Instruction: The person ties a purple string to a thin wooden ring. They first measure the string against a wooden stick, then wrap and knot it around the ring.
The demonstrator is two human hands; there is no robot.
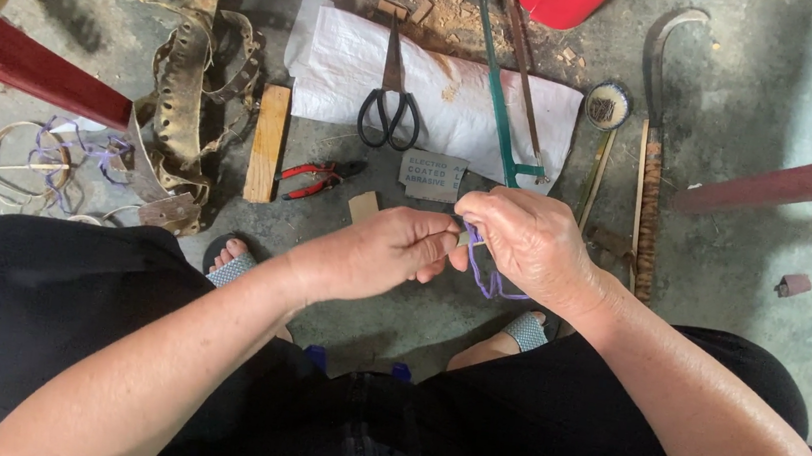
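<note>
We are winding a purple strip (487,279) around a small stick (462,238). Our left hand (385,253) pinches the stick above the floor (770,115); our right hand (528,243) pinches the strip. Next, pull it snug.

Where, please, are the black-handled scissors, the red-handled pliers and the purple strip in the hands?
black-handled scissors (390,106), head view, at the pivot.
red-handled pliers (316,178), head view, on the handles.
purple strip (486,285), head view, on the loop below the right hand.

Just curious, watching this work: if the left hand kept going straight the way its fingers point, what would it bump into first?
The left hand points rightward, so it would meet the right hand almost at once; they already seem to touch around a small strip and purple cord. Depth is unclear.
</note>
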